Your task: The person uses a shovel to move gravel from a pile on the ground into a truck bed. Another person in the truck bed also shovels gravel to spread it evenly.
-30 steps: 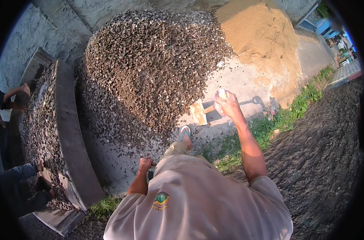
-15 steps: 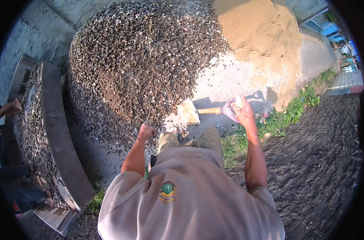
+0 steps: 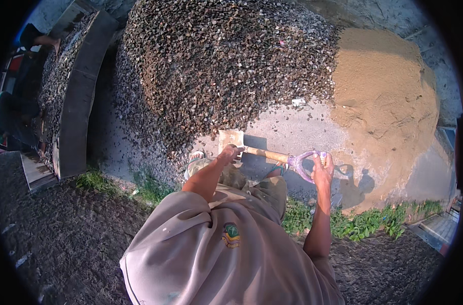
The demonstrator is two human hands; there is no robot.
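A shovel (image 3: pixel 267 154) with a wooden shaft, a purple D-shaped handle and a pale, dusty blade lies across in front of my legs. My right hand (image 3: pixel 323 170) is closed round the grip of the D-handle. Low on the shaft, beside the blade, my left hand (image 3: pixel 232 151) is wrapped round the wood, its fingers partly hidden. The blade sits at the near edge of a large gravel heap (image 3: pixel 226 66), close to my sandalled foot (image 3: pixel 196 156). No gravel load can be made out on the blade.
A heap of brown sand (image 3: pixel 384 76) rises at the right on a concrete slab (image 3: pixel 302 124). To the left stands a truck bed (image 3: pixel 81 96) holding gravel, with other people (image 3: pixel 12 119) beside it. Green weeds (image 3: pixel 363 223) line the slab's near edge, bordering dark rough ground (image 3: pixel 79 239).
My left hand has come from beside the gravel onto the lower shaft. My right hand has lowered slightly with the handle. The view has turned, shifting the heaps to the right.
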